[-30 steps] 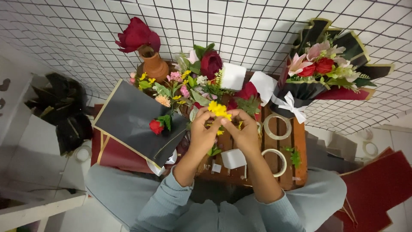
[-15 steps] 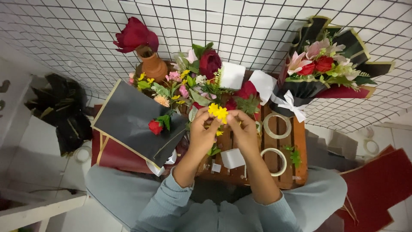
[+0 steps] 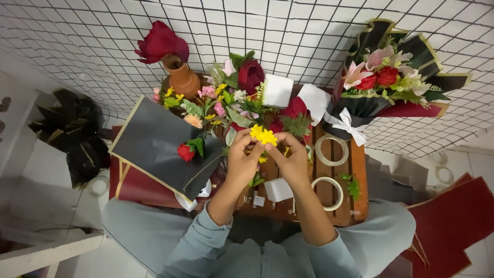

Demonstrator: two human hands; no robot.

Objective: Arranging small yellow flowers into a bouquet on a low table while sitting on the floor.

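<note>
Two hands on one small yellow flower (image 3: 263,136) — left hand (image 3: 243,162) and right hand (image 3: 291,163) pinch it from either side at the fingertips, fingers clenched on it, held just above the slatted wooden surface (image 3: 355,170), in front of the loose flower pile (image 3: 242,103). Stem not clearly visible below the hands. Risk: the grip is only at the tips, so a twist or hard squeeze could bend or shed petals — or the bloom drops into the pile and gets lost among similar yellows. Elbows sit close to the black wrapping sheet (image 3: 154,144) with a red rose (image 3: 186,152) on it; a nudge could slide it off. Two tape rolls (image 3: 332,150) lie just right of the hands. Finished bouquet (image 3: 386,82) stands well apart
</note>
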